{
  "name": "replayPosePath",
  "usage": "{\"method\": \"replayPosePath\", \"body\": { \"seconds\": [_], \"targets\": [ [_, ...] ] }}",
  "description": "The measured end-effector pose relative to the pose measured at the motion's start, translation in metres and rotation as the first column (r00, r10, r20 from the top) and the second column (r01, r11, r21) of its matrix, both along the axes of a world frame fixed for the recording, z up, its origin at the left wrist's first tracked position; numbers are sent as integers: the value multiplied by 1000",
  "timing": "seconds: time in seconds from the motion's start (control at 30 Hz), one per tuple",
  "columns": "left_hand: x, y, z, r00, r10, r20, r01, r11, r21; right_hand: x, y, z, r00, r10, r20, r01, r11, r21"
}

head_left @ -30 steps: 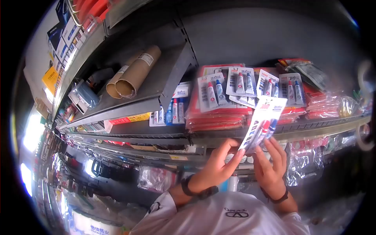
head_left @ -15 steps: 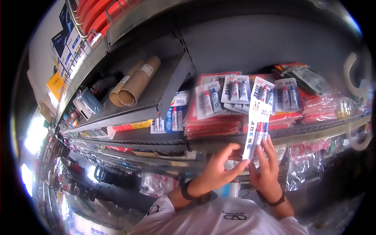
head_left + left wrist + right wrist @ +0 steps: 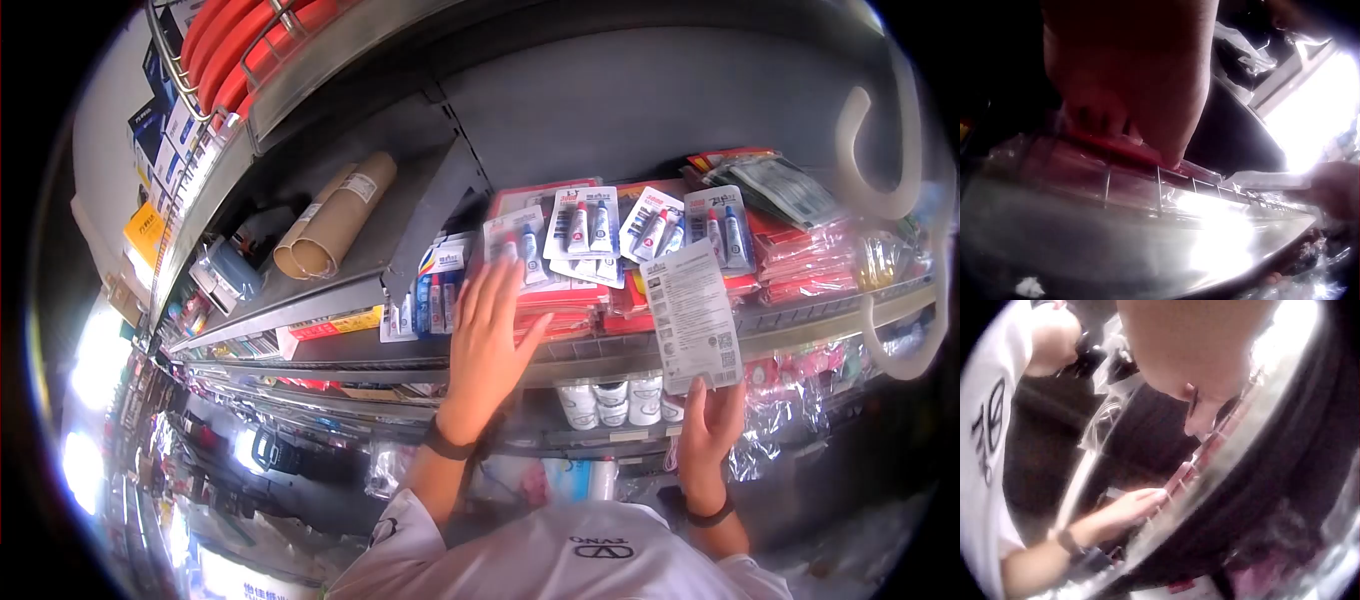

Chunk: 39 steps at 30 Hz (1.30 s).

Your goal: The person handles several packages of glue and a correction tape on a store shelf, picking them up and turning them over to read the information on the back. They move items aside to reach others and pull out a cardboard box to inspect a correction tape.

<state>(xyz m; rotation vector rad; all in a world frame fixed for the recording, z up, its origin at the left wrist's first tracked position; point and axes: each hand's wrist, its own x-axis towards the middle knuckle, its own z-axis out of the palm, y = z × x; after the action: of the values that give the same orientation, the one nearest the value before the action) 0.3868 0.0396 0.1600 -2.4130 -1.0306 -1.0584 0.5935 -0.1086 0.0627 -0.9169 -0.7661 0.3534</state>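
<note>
Between thumb and fingers my right hand [image 3: 712,430] pinches the lower edge of a carded two-tube glue pack [image 3: 695,315], its printed back with a QR code facing me. My left hand [image 3: 488,345] has its fingers extended over the front of the shelf, thumb spread; its fingertips overlap the bottom of the leftmost glue pack [image 3: 517,240]. More glue packs, each with a red-capped and a blue-capped tube, lie on the flat red plastic-wrapped packets [image 3: 560,322]. In the left wrist view, the left hand [image 3: 1129,81] is over the red packets at the shelf edge.
Cardboard tubes [image 3: 335,215] lie on a raised shelf to the left. A metal lip [image 3: 780,325] runs along the shelf front. White hooks [image 3: 880,200] stand out at right. Dark packets [image 3: 775,185] lie at the back right; white cups [image 3: 610,402] sit below.
My left hand has let go of the glue pack and moved left and up toward the leftmost pack. The right hand has kept its pack, which now shows its back instead of its front.
</note>
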Motion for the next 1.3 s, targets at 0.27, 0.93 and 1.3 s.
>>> {"method": "replayPosePath", "body": {
  "seconds": [0.27, 0.93, 1.3],
  "targets": [
    [-7, 0, -3, 999, 38, -38, -36, 997, 66, -2, -6, -4, 983, 81, -167, -80, 997, 16],
    [-55, -41, -6, 979, 165, 120, -191, 949, 252, 2, -11, -43, 982, 171, -79, -173, 985, -10],
    [-106, -68, -29, 322, 119, 939, 636, 708, -308, -48, -13, -34, 973, 229, -33, -227, 972, 52]
  ]
}}
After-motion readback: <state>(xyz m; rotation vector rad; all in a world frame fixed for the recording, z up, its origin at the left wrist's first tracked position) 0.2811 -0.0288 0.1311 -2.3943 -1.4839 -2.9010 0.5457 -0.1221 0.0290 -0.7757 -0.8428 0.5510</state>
